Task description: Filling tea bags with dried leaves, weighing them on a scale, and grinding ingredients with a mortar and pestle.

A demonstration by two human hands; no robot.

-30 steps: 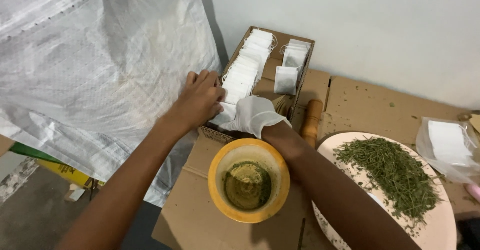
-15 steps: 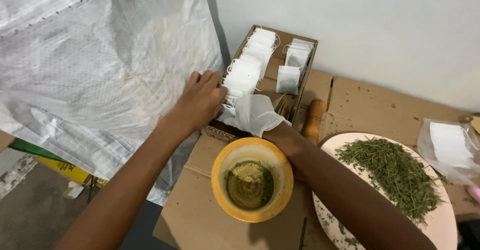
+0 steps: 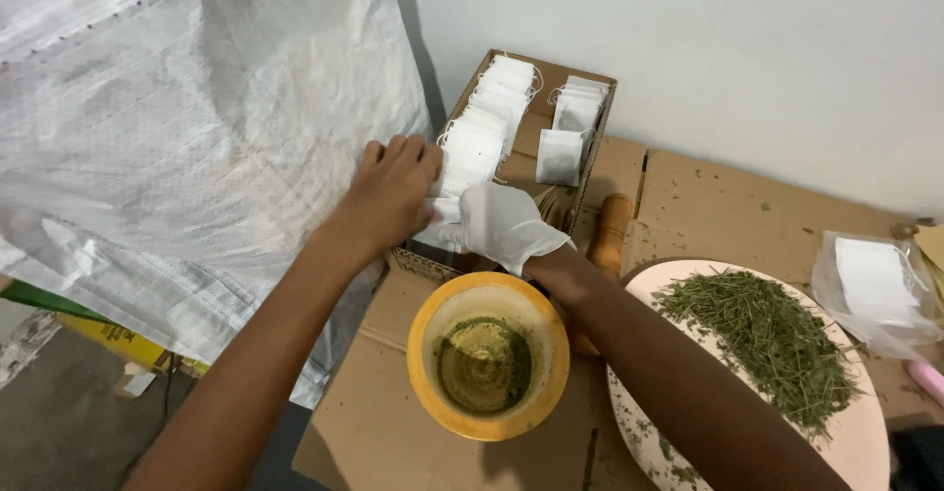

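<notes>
pink tray cut off, right hand gloved

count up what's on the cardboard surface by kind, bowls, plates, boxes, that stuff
yellow bowl with greenish powder: 1
pink plate with dried green herbs: 1
cardboard box of white sachets: 1
wooden handle: 1
clear bag of white sachets: 1
hands at the box: 2, bare left hand and white-gloved right hand
loose sachets in the box: too many and too overlapped to count
total: 5 things, plus 2 hands

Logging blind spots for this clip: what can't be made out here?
- Head view: right hand wears a white glove; its fingertips hide behind the left hand.
- Front of the cardboard box: covered by both hands.
- Pink plate: cut off by the bottom edge.
- Plastic bag: contents unclear.
</notes>
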